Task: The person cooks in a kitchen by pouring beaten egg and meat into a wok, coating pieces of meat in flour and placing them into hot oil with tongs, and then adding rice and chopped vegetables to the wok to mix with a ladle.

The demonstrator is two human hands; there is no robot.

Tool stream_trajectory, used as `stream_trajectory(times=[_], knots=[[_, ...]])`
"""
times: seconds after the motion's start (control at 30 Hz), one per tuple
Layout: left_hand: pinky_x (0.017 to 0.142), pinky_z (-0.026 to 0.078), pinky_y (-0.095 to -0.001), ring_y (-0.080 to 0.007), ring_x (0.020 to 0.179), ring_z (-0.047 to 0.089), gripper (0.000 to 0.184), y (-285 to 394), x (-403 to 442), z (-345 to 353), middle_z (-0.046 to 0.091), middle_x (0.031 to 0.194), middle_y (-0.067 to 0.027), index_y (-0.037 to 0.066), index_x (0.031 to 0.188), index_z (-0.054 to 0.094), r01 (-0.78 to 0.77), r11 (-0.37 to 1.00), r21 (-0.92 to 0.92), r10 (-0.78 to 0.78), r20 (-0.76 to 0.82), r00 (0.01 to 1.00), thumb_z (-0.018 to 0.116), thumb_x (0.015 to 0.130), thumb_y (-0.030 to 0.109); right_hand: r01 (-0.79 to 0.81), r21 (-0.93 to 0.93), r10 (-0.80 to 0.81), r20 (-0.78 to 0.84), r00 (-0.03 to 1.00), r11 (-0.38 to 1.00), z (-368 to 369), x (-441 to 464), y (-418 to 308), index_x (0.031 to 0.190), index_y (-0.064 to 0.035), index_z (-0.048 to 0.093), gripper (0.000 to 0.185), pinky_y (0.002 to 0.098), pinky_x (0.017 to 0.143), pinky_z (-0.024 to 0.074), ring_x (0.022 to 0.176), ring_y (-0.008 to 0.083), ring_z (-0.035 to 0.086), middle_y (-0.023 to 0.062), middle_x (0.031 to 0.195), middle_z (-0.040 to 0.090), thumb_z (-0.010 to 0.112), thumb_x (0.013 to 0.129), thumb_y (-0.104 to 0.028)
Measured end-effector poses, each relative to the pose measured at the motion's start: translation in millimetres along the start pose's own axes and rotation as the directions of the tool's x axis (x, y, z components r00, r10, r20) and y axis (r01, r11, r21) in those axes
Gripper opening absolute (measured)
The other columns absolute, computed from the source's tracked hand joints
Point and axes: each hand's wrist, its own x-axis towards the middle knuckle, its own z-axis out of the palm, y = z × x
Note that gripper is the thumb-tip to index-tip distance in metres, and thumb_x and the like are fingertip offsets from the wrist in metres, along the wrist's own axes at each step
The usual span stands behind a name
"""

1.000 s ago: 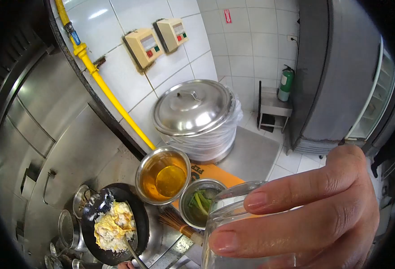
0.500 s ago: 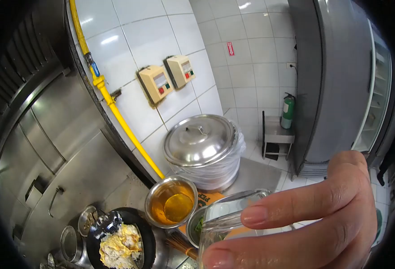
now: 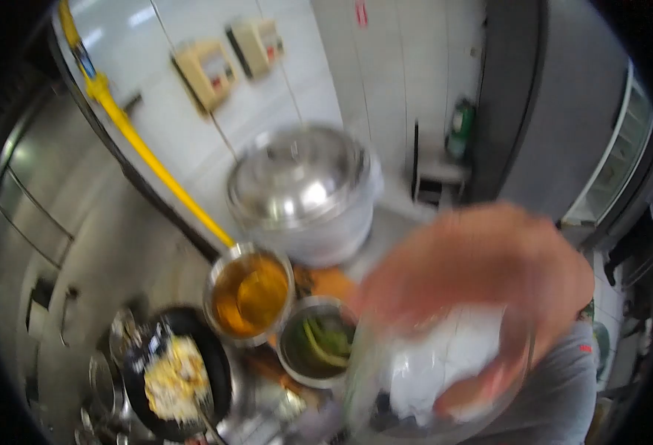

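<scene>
My right hand [image 3: 482, 274] is closed around a clear glass container [image 3: 371, 386], held up close to the camera. Its fingers lie over the near side and the thumb shows through the glass. White areas show in or through the glass; I cannot tell whether they are contents. My left hand is out of view. To the lower left is a black wok [image 3: 219, 363] with white rice and yellow egg [image 3: 178, 382] in it, a metal utensil at its edge. A metal bowl of amber liquid [image 3: 259, 300] and a metal bowl with greens [image 3: 315, 345] stand between wok and hand.
A large lidded metal pot [image 3: 300, 185] stands behind the bowls. A yellow pipe [image 3: 152, 163] runs down the tiled wall beside two switch boxes [image 3: 206, 74]. At the back are a green fire extinguisher [image 3: 460, 130] and a tall grey fridge [image 3: 564, 111].
The view has tilted down and to the right and is blurred. My right hand has turned with the glass container, showing the thumb and more of the glass. The bowl of greens is now uncovered.
</scene>
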Motion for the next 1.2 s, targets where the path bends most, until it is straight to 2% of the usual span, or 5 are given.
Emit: stream_trajectory(times=[0.2, 0.6, 0.9, 1.07, 1.2], knots=[[0.078, 0.037, -0.0426, -0.0341, 0.083, 0.044, 0.018, 47, 0, -9, 0.044, 0.088, -0.0176, -0.002, 0.088, 0.048, -0.157, 0.979, -0.131, 0.131, -0.187, 0.973, 0.049, 0.098, 0.013, -0.548, -0.030, 0.532, -0.198, 0.823, 0.836, 69, -79, 168, 0.137, -0.0070, 0.043, 0.090, 0.0364, 0.103, 0.0419, 0.121, 0.0241, 0.056, 0.0124, 0.127, 0.060, 0.087, 0.060, -0.020], [0.077, 0.042, -0.0446, -0.0358, 0.087, 0.052, 0.017, 54, 0, 7, 0.056, 0.087, -0.0156, 0.003, 0.085, 0.062, -0.216, 0.974, -0.073, 0.156, -0.480, 0.864, 0.070, 0.084, 0.018, -0.486, 0.467, 0.626, -0.206, 0.752, 0.739, 288, -187, 416, 0.143, -0.0048, 0.032, 0.074, 0.0410, 0.106, 0.0398, 0.127, 0.0299, 0.048, 0.0182, 0.140, 0.045, 0.068, 0.079, 0.006], [0.080, 0.044, -0.0459, -0.0374, 0.092, 0.051, 0.017, 66, -3, 0, 0.053, 0.091, -0.0165, 0.004, 0.086, 0.059, -0.128, 0.962, -0.242, 0.008, -0.443, 0.897, 0.067, 0.085, 0.019, -0.402, 0.025, 0.383, -0.368, 0.848, 0.915, 167, -107, 217, 0.145, -0.0034, 0.036, 0.067, 0.0395, 0.108, 0.0357, 0.133, 0.0295, 0.042, 0.0169, 0.146, 0.041, 0.067, 0.086, -0.010], [0.080, 0.044, -0.0453, -0.0381, 0.094, 0.050, 0.020, 66, -7, -5, 0.052, 0.092, -0.0171, 0.002, 0.087, 0.057, -0.176, 0.935, -0.307, 0.020, -0.449, 0.893, 0.067, 0.086, 0.020, -0.260, 0.083, 0.217, 0.346, 0.913, 0.962, 358, 8, 8, 0.136, -0.0048, 0.046, 0.066, 0.0397, 0.103, 0.0412, 0.124, 0.0331, 0.050, 0.0174, 0.136, 0.049, 0.069, 0.074, 0.001], [0.083, 0.044, -0.0447, -0.0377, 0.096, 0.050, 0.019, 60, -8, -6, 0.052, 0.093, -0.0167, 0.002, 0.088, 0.058, -0.223, 0.914, -0.338, 0.039, -0.473, 0.880, 0.066, 0.085, 0.020, -0.128, 0.004, 0.119, 0.347, 0.930, 0.992, 486, 24, -22, 0.146, -0.0097, 0.034, 0.086, 0.0407, 0.105, 0.0398, 0.130, 0.0372, 0.043, 0.0180, 0.146, 0.038, 0.074, 0.071, -0.002]])
